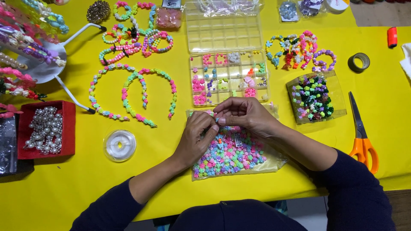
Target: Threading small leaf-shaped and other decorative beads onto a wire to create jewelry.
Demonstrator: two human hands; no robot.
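Left hand (198,139) and right hand (245,113) meet fingertip to fingertip above a clear plastic bag of pastel beads (231,156), which lies on the yellow table cover (171,179) at the near centre. Both hands are curled nearly closed, thumb and forefinger pinched together at the meeting point; whatever small item sits between the fingertips is too small to tell. Both forearms emerge from dark blue sleeves (355,192).

Just beyond the hands lies a clear compartment box (229,79) with pink, blue and green beads sorted in its cells; an empty clear compartment box (222,28) sits farther back, touching it. Right of the hands stands a clear tub of dark and mixed beads (316,97), and farther right lie orange-handled scissors (361,137), a roll of tape (358,62) and an orange spool (392,37). Finished beaded bracelets (299,51) are heaped at the far right.

Left of the hands, two beaded headbands (132,92) lie open end toward the near edge, with more bracelets (137,36) beyond them. A reel of clear cord (120,145) rests near left. At the far left edge, a red tray of pearl beads (45,128) sits beside a white stand (47,64) hung with beaded pieces.

The yellow cover spans almost the whole view; bare brown surface (376,15) shows at the far right corner, and floor shows at the near right edge.
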